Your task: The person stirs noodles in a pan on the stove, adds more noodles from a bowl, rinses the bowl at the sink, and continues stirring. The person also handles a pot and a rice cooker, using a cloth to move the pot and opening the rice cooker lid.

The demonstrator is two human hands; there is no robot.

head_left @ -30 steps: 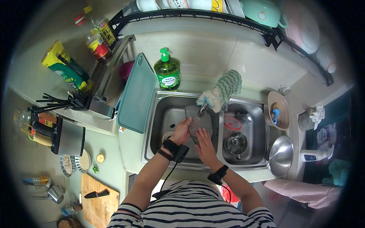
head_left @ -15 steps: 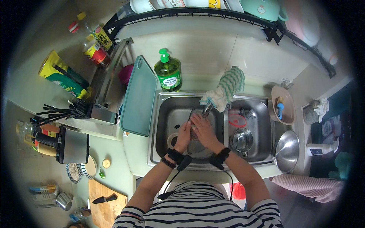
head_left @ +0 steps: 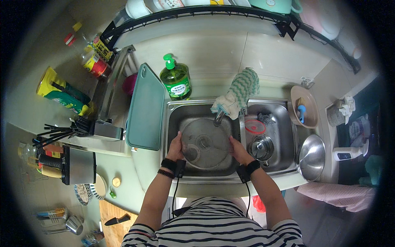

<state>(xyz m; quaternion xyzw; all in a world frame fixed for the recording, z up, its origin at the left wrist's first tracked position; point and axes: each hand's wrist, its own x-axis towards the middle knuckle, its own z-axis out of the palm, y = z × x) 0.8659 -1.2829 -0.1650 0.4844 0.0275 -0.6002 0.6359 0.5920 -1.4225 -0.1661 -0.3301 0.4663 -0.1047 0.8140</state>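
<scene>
A clear round glass plate point(head_left: 210, 156) with a ringed centre lies level in or over the left sink basin point(head_left: 180, 108). My left hand point(head_left: 176, 146) grips its left edge and my right hand point(head_left: 239, 150) grips its right edge. Beneath the faucet point(head_left: 218, 118), which has a green-and-white cloth point(head_left: 240, 88) draped over it, the far part of the plate shows. A small round item point(head_left: 191, 152) is visible through or on the glass at lower left; I cannot tell which.
The right basin holds a steel pot point(head_left: 262, 146), red-rimmed lid point(head_left: 255, 126) and scourer point(head_left: 266, 118). A soap bottle point(head_left: 175, 84) and teal board point(head_left: 144, 105) stand behind and left. A beige basin with brush point(head_left: 301, 113) and steel bowl point(head_left: 310, 158) sit right. A knife point(head_left: 117, 220) rests on the cutting board.
The glass plate has turned from tilted to level. My hands, close together half a second ago, have moved apart to its opposite sides.
</scene>
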